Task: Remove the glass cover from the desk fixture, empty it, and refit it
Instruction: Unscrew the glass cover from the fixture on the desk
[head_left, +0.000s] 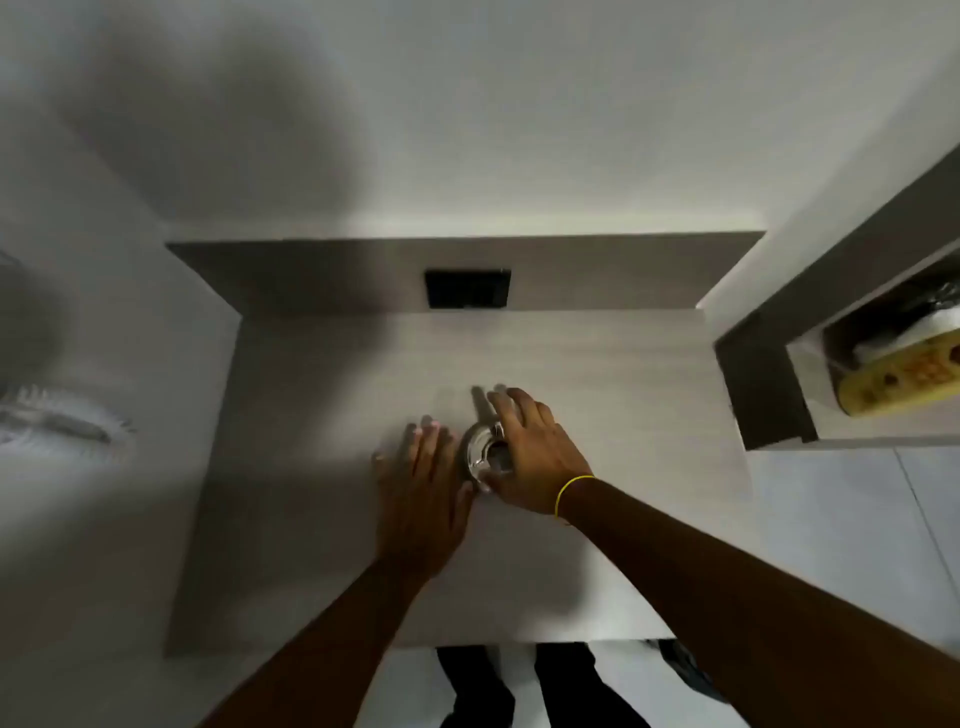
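Both forearms reach in from the near edge of the counter (597, 364) — a pale, matte wood-grain laminate — to the round glass cover (485, 451) near its centre. Left hand (423, 483) lies open and flat, palm down, just beside the cover; right hand (530, 457) is cupped over it, fingers curled around the rim in a grip. Whether the cover is coming off or being refitted cannot be told; either way, keep the clear, smooth glass level, turn it evenly by the rim, and brace with the flat hand — tilting risks binding.
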